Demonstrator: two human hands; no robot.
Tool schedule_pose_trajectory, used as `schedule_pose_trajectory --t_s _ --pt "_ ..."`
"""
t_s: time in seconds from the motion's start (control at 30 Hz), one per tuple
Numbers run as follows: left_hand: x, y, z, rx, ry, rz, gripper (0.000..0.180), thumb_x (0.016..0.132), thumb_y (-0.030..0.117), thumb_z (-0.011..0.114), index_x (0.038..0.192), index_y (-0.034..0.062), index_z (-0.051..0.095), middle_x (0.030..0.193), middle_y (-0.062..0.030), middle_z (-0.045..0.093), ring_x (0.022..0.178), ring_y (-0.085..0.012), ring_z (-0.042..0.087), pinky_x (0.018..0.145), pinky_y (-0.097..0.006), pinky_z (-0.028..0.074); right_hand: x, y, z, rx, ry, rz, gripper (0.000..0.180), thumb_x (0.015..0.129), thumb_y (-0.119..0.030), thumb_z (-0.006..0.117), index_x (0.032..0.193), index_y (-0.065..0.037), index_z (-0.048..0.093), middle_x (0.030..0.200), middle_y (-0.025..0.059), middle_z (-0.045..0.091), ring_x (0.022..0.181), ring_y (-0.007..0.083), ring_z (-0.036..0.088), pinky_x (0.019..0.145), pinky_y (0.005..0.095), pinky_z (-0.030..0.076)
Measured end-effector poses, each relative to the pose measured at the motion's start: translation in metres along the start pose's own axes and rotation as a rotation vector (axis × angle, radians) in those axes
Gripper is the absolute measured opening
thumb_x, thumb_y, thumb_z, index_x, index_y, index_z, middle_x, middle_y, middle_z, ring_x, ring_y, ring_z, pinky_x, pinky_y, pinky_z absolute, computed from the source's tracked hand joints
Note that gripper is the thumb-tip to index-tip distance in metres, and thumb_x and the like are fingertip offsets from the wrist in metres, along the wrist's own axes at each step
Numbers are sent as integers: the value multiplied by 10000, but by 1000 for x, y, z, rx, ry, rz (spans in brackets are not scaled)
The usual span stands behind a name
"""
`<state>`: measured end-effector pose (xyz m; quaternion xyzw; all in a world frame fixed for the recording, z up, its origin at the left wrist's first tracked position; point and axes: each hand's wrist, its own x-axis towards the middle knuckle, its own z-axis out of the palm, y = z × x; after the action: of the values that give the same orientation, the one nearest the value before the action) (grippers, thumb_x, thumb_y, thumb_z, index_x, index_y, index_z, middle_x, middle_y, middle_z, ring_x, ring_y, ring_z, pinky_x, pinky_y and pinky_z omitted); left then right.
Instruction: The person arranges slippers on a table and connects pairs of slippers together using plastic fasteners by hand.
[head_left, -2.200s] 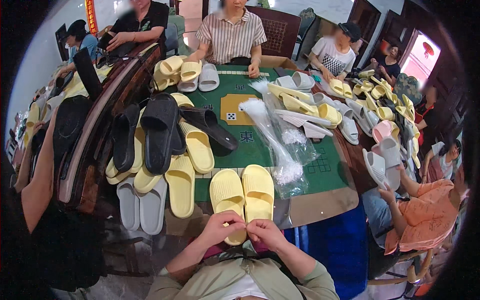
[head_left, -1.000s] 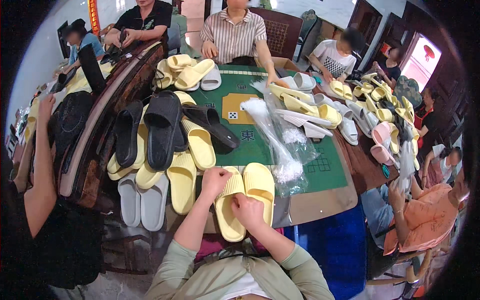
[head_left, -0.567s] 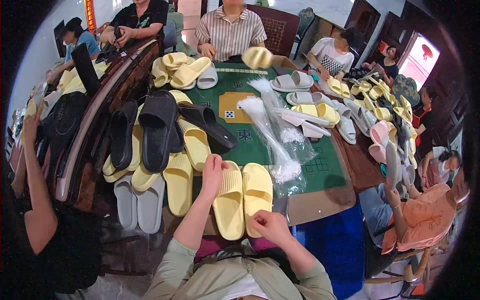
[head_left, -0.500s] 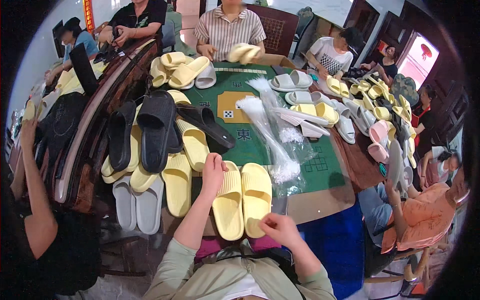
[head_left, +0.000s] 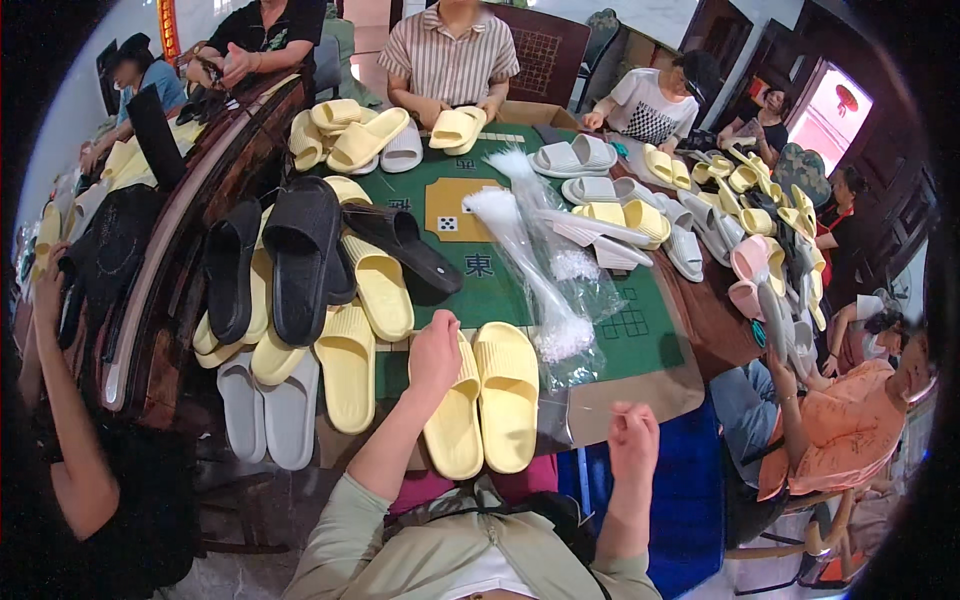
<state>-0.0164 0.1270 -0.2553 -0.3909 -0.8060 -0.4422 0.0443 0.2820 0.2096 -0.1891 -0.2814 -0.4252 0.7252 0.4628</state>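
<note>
A pair of yellow slide slippers lies side by side in front of me, toes pointing away. My left hand (head_left: 437,352) is closed beside and partly over the strap of the left slipper (head_left: 454,420); what its fingers hold, if anything, is hidden. The right slipper (head_left: 509,400) is untouched. My right hand (head_left: 633,440) is raised off to the right of the pair, with curled fingers pressed together; anything in them is too small to make out. Beyond the pair lie clear plastic bags with bundles of thin white plastic strands (head_left: 535,270).
Black slippers (head_left: 302,260) are stacked on yellow ones at left, with grey slippers (head_left: 290,410) at the near edge. More slippers (head_left: 690,220) crowd the right side. A green mat (head_left: 640,340) covers the table. Across it a person in a striped shirt (head_left: 450,60) handles yellow slippers (head_left: 458,130).
My right hand has left the right slipper's heel and moved right and up. My left hand stays by the left strap. The person opposite has lowered the yellow slippers to the table.
</note>
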Motion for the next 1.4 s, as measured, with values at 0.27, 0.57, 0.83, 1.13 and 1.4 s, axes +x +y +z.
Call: schedule_pose_trajectory --t_s 0.27,0.57,0.83,1.13,1.4 --pt "1 1 -5 96 -34 92 92 929 143 493 955 55 483 767 -173 599 728 -381 592 636 -483 450 3 41 44 -474 -350 390 122 913 -173 585 883 -56 601 693 -1 587 510 47 453 434 184 319" --pt "21 1 31 -233 -406 126 156 911 165 496 912 15 536 896 -203 627 868 -403 592 745 -475 465 49 127 77 39 -177 830 44 922 -64 478 894 -75 510 726 -7 492 540 73 370 447 218 276" --pt "17 4 22 -365 -622 59 226 891 221 571 975 14 606 884 -139 648 817 -265 614 745 -354 472 29 140 89 69 29 564 173 873 22 446 943 -118 519 705 -16 473 551 89 395 459 233 299" --pt "19 -6 30 -553 -781 -92 143 882 144 617 902 3 621 803 8 611 754 -64 518 687 -246 444 10 137 103 -51 81 476 101 888 1 475 975 -39 507 743 24 516 591 127 492 501 276 402" --pt "19 -9 31 -673 -769 -186 159 873 151 652 893 -6 658 775 18 624 720 -51 529 665 -222 453 -2 148 103 1 34 400 120 894 -24 524 1014 -29 525 834 25 550 670 107 524 576 266 461"
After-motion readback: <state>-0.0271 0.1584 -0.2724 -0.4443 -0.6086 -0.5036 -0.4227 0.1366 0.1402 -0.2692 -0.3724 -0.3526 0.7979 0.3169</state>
